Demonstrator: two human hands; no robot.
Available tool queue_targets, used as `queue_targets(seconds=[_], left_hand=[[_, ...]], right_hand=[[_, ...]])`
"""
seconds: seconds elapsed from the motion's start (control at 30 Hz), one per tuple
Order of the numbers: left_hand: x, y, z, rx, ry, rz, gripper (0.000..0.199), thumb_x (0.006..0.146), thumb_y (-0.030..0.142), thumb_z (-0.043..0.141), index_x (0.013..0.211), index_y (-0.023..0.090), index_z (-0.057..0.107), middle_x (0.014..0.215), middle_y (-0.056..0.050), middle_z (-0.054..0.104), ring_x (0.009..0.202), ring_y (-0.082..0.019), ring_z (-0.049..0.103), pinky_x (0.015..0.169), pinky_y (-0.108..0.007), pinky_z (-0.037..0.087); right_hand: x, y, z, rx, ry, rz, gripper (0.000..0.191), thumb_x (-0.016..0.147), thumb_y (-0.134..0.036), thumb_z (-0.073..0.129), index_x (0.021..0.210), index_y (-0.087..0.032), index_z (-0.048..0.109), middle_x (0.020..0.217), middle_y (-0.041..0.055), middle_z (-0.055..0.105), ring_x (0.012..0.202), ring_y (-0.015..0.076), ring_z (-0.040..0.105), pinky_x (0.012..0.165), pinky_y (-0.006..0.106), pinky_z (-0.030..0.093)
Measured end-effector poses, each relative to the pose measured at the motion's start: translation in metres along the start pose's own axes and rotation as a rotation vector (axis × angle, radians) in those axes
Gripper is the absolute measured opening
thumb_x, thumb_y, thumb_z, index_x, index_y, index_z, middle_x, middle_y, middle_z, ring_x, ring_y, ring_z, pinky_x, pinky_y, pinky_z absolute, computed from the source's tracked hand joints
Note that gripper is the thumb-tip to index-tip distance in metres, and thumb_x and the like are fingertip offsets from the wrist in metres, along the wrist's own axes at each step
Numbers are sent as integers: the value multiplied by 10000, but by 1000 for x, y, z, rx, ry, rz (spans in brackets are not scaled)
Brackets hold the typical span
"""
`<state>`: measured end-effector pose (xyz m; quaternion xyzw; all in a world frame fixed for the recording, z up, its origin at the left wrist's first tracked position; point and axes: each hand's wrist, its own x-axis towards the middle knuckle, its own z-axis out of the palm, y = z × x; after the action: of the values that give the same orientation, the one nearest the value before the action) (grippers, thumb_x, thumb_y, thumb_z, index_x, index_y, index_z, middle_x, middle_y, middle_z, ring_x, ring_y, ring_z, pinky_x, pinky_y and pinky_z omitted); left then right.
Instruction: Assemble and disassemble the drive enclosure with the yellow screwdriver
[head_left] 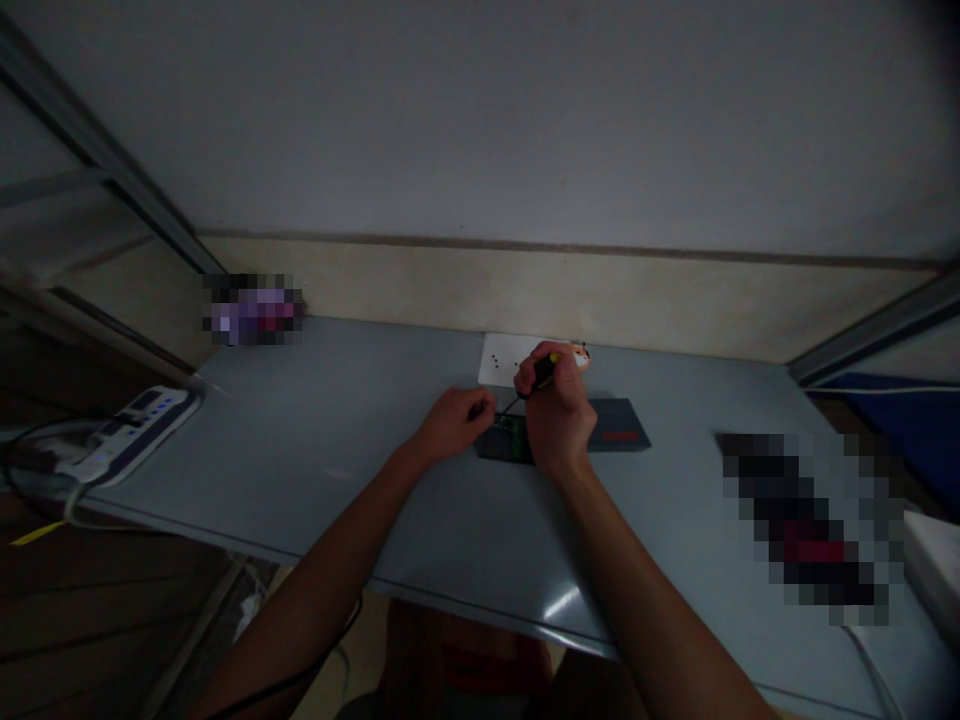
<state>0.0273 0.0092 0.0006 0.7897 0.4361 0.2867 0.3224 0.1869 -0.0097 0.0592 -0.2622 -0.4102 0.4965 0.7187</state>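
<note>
My right hand (559, 410) is closed around the dark handle of a screwdriver (544, 372), yellow at its end. Its thin shaft slants down to the left, toward a green circuit board (516, 436). That board lies in or on a dark grey, flat device (616, 425), partly covered by my right hand. At the device's left end my left hand (459, 420) has its fingers curled together; whether they pinch something small is hidden. Behind the hands lies a white sheet (496, 362) with several tiny dark screw-like dots on it.
A small orange-and-white item (581, 356) is beside the sheet. On the left edge of the table (315, 430) stands a white power strip (139, 435) with cables. Blurred objects lie at the back left and the right. A wall rises behind the table.
</note>
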Motion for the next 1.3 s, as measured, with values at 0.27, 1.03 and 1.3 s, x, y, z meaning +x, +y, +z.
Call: queue_targets(seconds=[0.27,1.03,1.3], left_hand=[[1,-1,1,1,4,0,223,958,270,509,790,168,614,672,33,557,628,-119,488,620,-254,313],[1,0,0,-8,3,1,235,969,273,516,775,172,603,660,44,539,613,-110,476,617,-252,318],[0,1,0,-7,1,-2,234,966,281,509,782,173,603,662,38,546,617,-117,486,610,-255,316]], right_hand=[[-2,2,1,35,-17,-9,262,985,-482,539,936,-242,632,734,-2,463,660,149,439,638,315,369],[-4,6,4,-34,-27,-31,298,997,-524,515,935,-253,623,730,-4,453,661,164,431,627,328,347],[-3,4,4,-30,-32,-3,297,995,-539,513,947,-261,604,739,-13,453,661,160,448,635,323,383]])
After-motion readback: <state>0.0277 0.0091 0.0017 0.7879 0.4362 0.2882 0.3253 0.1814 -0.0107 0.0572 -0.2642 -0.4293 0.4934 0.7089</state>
